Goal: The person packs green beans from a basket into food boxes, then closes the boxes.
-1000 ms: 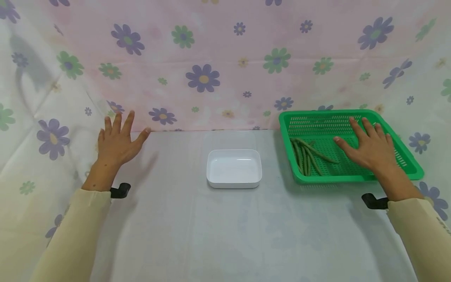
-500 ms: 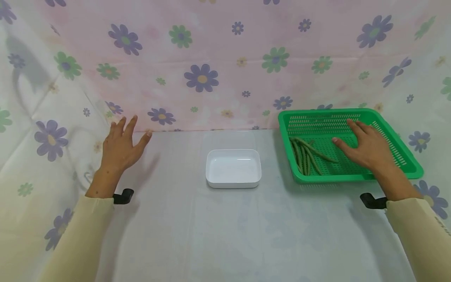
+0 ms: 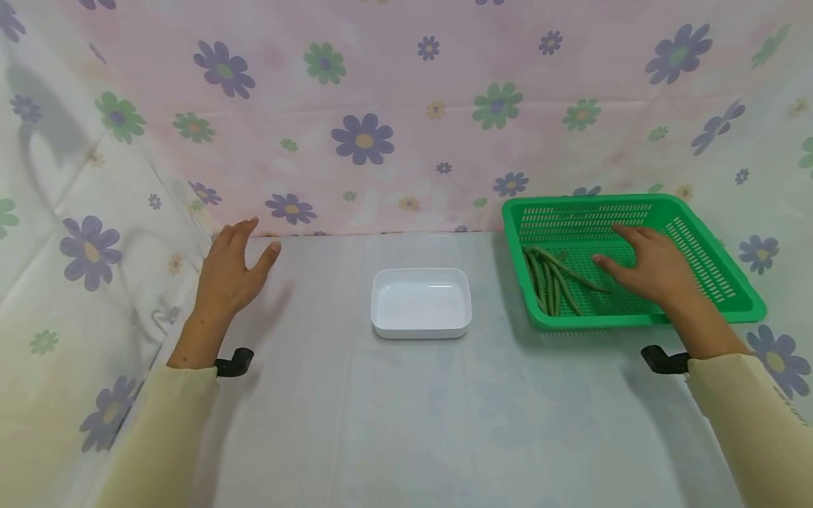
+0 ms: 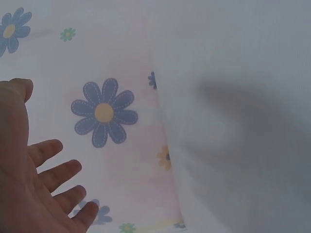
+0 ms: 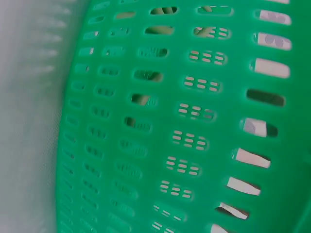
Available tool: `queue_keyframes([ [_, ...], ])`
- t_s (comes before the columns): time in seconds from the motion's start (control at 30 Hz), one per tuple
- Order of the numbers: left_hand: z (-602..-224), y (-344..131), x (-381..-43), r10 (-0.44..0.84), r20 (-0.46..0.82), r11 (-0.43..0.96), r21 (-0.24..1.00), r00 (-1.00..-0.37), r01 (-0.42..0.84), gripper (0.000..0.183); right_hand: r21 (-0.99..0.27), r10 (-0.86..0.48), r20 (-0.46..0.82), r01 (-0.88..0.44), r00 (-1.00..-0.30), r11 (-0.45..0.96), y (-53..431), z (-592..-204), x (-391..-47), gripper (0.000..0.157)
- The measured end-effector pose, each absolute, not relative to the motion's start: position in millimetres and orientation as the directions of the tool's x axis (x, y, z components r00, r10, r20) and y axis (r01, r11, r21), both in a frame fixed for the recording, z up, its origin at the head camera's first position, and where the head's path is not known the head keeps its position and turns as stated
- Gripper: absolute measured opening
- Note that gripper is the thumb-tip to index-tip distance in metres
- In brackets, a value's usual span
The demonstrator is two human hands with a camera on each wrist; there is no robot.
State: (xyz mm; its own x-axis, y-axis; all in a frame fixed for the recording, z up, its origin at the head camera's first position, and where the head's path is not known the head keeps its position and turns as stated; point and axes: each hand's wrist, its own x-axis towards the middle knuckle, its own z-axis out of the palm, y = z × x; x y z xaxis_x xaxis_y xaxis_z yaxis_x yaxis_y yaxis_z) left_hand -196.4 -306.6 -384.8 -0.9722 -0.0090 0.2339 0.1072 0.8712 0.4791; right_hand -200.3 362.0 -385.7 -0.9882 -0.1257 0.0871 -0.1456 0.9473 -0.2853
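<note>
Above the left part of the table, my left hand [image 3: 231,271] hovers with relaxed, spread fingers and holds nothing. The left wrist view shows its bare palm and fingers [image 4: 60,175]. My right hand [image 3: 654,264] is over the green plastic basket [image 3: 635,322], thumb apart from the fingers, nothing in its grasp. Several green beans [image 3: 552,282] lie in the basket's left part, left of that hand. The basket's slotted wall [image 5: 160,116] fills most of the right wrist view and hides the right hand there. A white rectangular dish [image 3: 421,303] stands between the hands.
A white cloth covers the table [image 3: 406,423]. Behind it rises a pink flowered cloth backdrop [image 3: 406,92], and a pale flowered cloth [image 3: 57,303] hangs on the left side. Each wrist wears a black camera mount [image 3: 235,363].
The left hand has shifted a little right and toward me, its fingers drawing closer together. My right hand has moved slightly left, its fingers bending more. Basket, beans and dish stay put.
</note>
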Motion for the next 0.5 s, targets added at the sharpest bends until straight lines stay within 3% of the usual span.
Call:
queue_keyframes([
  [0.2, -391.8, -293.7, -189.4, -0.007, 0.235, 0.825, 0.551, -0.972, 0.127, 0.075, -0.29, -0.11, 0.08, -0.129, -0.991, 0.948, 355.6, -385.6, -201.9, 0.074],
  [0.5, -411.4, -268.5, -184.4, 0.023, 0.268, 0.718, 0.666, -0.963, 0.202, 0.061, -0.36, -0.178, 0.113, -0.207, -0.978, 0.91, 347.4, -387.7, -206.3, 0.056],
])
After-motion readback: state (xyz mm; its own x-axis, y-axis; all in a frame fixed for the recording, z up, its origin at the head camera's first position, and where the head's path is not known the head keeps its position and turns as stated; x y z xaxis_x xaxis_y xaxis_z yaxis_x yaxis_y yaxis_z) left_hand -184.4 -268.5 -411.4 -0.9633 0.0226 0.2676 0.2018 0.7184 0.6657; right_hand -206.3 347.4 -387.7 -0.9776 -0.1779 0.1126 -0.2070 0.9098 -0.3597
